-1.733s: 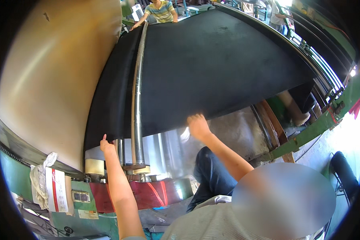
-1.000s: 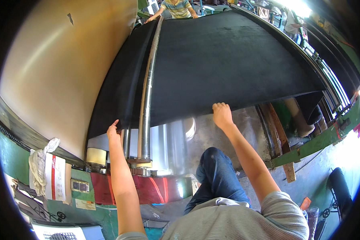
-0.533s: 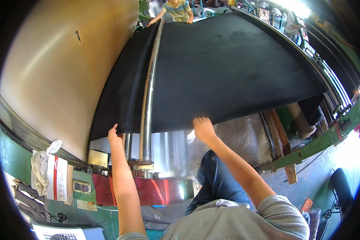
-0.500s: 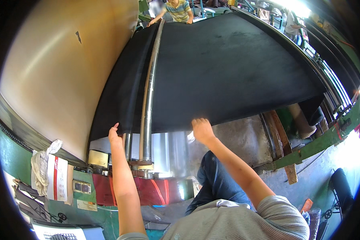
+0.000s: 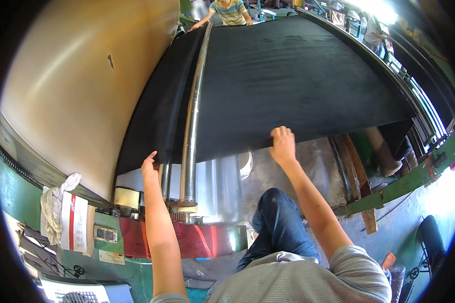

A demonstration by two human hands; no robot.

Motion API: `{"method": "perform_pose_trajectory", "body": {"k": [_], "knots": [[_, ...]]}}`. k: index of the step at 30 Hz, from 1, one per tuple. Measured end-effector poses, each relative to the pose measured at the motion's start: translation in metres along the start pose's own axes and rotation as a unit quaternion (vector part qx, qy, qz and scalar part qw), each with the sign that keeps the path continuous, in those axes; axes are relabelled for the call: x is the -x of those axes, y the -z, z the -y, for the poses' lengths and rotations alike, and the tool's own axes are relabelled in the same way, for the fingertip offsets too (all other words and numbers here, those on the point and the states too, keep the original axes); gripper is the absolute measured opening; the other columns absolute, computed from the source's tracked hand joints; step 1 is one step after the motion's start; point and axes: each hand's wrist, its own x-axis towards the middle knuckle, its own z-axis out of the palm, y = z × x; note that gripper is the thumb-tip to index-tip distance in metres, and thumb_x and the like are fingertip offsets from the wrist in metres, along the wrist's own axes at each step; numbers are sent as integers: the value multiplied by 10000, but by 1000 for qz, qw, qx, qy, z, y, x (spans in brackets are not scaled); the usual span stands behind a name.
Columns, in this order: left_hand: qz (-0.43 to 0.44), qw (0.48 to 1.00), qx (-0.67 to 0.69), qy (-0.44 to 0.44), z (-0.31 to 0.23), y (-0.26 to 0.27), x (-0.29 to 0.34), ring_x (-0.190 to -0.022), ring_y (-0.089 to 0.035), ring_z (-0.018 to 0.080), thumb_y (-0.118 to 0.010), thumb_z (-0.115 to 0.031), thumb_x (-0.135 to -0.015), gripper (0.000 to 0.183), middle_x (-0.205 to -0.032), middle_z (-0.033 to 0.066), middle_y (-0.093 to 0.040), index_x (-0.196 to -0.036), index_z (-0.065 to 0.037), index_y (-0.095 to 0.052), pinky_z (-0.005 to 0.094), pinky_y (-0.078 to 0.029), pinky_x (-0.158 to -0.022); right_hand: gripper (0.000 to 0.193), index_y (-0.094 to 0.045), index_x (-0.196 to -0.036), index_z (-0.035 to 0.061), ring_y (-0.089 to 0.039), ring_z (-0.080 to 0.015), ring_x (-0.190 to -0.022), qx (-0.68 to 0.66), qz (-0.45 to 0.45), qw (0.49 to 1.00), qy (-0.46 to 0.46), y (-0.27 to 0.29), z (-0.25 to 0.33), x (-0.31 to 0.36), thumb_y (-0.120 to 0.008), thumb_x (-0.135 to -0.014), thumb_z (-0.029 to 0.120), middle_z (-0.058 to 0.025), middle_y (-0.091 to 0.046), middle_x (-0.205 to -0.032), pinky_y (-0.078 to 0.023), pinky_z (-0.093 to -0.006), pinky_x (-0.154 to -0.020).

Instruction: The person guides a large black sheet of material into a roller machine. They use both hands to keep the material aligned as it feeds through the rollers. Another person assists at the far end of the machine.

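Both hands on black sheet edge

Left hand touches the near edge of the black sheet left of the steel roller, fingers together. Right hand grips the same edge further right, fingers curled over it. Sheet drapes over roller; another person at far end.

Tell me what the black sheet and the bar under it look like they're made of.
Black sheet: probably rubber or a coated fabric; it is matte, without shine, and bends smoothly over the bar. Bar: metal, likely polished steel; it is silver-grey with bright glints along its length.
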Motion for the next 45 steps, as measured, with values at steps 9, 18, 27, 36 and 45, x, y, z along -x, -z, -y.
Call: {"method": "perform_pose_trajectory", "body": {"k": [9, 18, 27, 36, 45], "knots": [[-109, 990, 90, 25, 1, 11, -15, -597, -587, 223, -526, -130, -851, 178, -817, 95, -645, -862, -177, -697, 316, -476, -474, 65, -558, -746, 67, -558, -283, -789, 39, 43, 997, 45, -9, -11, 36, -493, -752, 66, -105, -607, -764, -402, -392, -734], [40, 996, 81, 16, 9, 1, -21, -866, -601, 312, -681, -130, -766, 181, -964, 132, -618, -928, -50, -662, 445, -534, -774, 97, -551, -816, 66, -558, -274, -849, 41, 162, 983, 75, -25, 32, 55, -520, -751, 132, -107, -596, -820, -403, -391, -782], [-49, 997, 64, 10, 8, 12, -32, -914, -625, 345, -465, -64, -858, 215, -1006, 184, -638, -978, -42, -642, 490, -544, -805, 113, -537, -801, 58, -520, -234, -863, -28, 81, 981, 171, -17, 53, 48, -530, -755, 160, -93, -540, -839, -401, -353, -759], [-62, 993, 97, 22, 2, 24, -38, -900, -640, 350, -351, 12, -699, 439, -1019, 192, -636, -1014, -72, -644, 478, -563, -756, 105, -582, -785, 61, -565, -270, -874, 104, 62, 993, -7, 27, -42, 8, -522, -758, 142, -118, -605, -848, -422, -376, -763], [-74, 995, 57, 29, -6, 2, -11, -851, -638, 342, -358, -15, -750, 400, -1018, 183, -644, -1005, -80, -659, 461, -564, -739, 110, -588, -753, 55, -623, -251, -767, 56, 125, 989, 50, -4, -17, 50, -536, -756, 151, -107, -636, -742, -445, -367, -700]]}}
